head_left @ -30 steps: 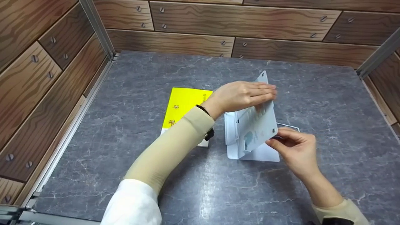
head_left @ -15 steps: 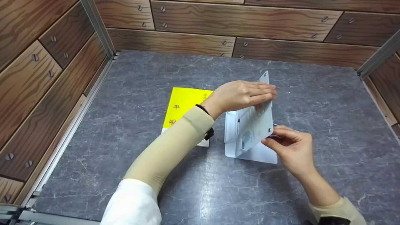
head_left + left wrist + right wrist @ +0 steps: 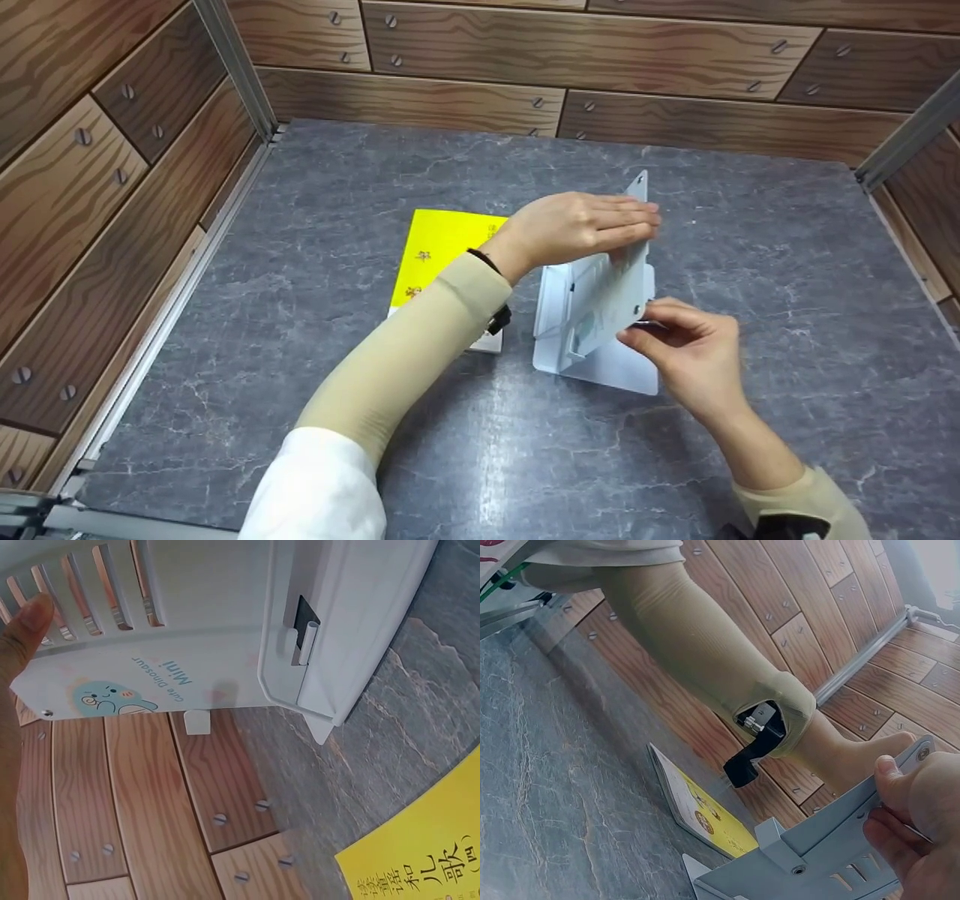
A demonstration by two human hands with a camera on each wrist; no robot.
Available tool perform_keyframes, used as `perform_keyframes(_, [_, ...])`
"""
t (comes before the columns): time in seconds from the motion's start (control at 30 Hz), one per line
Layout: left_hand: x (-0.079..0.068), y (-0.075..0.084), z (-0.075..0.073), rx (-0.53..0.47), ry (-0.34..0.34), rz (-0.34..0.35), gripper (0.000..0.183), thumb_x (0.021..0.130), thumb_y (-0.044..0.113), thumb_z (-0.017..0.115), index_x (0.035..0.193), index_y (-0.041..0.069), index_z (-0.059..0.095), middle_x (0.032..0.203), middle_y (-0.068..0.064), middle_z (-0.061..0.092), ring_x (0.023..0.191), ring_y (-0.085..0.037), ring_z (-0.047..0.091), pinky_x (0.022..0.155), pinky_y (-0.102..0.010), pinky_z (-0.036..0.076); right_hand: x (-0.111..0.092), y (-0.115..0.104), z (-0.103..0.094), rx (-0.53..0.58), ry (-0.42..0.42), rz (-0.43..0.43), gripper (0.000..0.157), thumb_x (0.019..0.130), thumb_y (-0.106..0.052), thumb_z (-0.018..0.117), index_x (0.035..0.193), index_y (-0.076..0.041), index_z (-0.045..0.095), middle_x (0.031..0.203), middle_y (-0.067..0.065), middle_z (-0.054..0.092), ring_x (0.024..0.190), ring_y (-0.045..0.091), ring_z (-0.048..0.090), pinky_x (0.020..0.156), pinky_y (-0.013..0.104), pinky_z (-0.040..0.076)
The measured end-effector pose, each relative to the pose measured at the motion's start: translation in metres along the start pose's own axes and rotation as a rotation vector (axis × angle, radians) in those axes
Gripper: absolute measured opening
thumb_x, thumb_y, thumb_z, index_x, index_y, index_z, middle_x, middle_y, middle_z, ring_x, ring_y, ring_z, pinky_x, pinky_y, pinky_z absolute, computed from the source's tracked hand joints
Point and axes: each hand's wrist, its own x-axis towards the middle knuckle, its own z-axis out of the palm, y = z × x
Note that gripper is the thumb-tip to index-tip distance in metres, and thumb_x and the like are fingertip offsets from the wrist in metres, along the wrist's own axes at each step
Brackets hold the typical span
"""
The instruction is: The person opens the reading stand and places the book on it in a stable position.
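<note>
A pale blue metal book stand [image 3: 607, 292] is on the table, its slotted panel tilted up from a flat base plate [image 3: 615, 373]. In the left wrist view the panel's printed face [image 3: 202, 682] has a cartoon dinosaur and the word Mini. My left hand [image 3: 589, 223] holds the panel near its upper edge, fingers fairly straight across the edge and thumb [image 3: 36, 613] on the printed face. At the panel's lower right edge, my right hand [image 3: 694, 352] pinches part of the stand with thumb and fingers; the panel partly hides what lies behind.
A yellow and white book [image 3: 442, 244] lies left of the stand, partly covered by the left forearm. The grey marbled table [image 3: 337, 187] is bordered by wood-patterned walls [image 3: 480, 97] and metal rails [image 3: 244, 67].
The right hand and the panel's lower right edge have shifted slightly left, and the base has turned a little. A thin wire frame seen behind the panel earlier is now mostly out of sight.
</note>
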Motion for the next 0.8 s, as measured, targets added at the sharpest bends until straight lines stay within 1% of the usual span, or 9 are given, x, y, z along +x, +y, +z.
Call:
perform_keyframes(0.07, [-0.0010,-0.0001,0.0002,-0.001,0.007,-0.002,0.034,0.114,0.008,0.047,0.143,0.000,0.064,0.147,-0.013,0.062,0.141,-0.022,0.055,0.123,-0.026,0.028,0.0006,-0.0003,0.0008,0.016,-0.006,0.003,0.025,0.075,0.030,0.078,0.098,0.023,0.071,0.094,0.016,0.076,0.084,0.021,0.076,0.076,0.032,0.065])
perform_keyframes(0.3, [-0.0021,-0.0007,0.0004,-0.004,0.025,-0.001,0.035,0.115,0.013,0.047,0.142,-0.001,0.064,0.147,-0.014,0.062,0.140,-0.022,0.056,0.123,-0.026,0.029,0.0023,-0.0002,0.0014,0.005,-0.019,0.015,0.024,0.076,0.029,0.079,0.098,0.024,0.071,0.094,0.015,0.076,0.086,0.020,0.076,0.077,0.032,0.065])
perform_keyframes(0.47, [-0.0058,-0.0006,0.0001,-0.009,0.050,-0.005,0.033,0.113,0.014,0.052,0.141,-0.001,0.065,0.147,-0.013,0.063,0.139,-0.021,0.057,0.122,-0.026,0.031,0.0025,0.0014,0.0017,-0.001,-0.036,0.014,0.024,0.077,0.028,0.079,0.099,0.024,0.071,0.096,0.014,0.076,0.087,0.020,0.077,0.079,0.034,0.065])
perform_keyframes(0.7, [-0.0083,0.0006,-0.0006,0.011,0.092,0.005,0.034,0.112,0.015,0.056,0.140,-0.001,0.065,0.144,-0.014,0.064,0.138,-0.022,0.058,0.123,-0.027,0.029,0.0017,0.0020,-0.0010,0.080,-0.090,-0.010,0.028,0.077,0.031,0.075,0.104,0.028,0.067,0.100,0.018,0.075,0.091,0.024,0.076,0.081,0.034,0.064])
perform_keyframes(0.8, [-0.0093,0.0010,-0.0009,0.010,0.101,0.008,0.035,0.111,0.015,0.057,0.141,-0.001,0.065,0.145,-0.014,0.064,0.138,-0.022,0.058,0.123,-0.027,0.029,0.0011,0.0013,-0.0033,0.077,-0.116,-0.017,0.029,0.078,0.031,0.074,0.106,0.028,0.067,0.103,0.020,0.075,0.093,0.026,0.077,0.082,0.035,0.064])
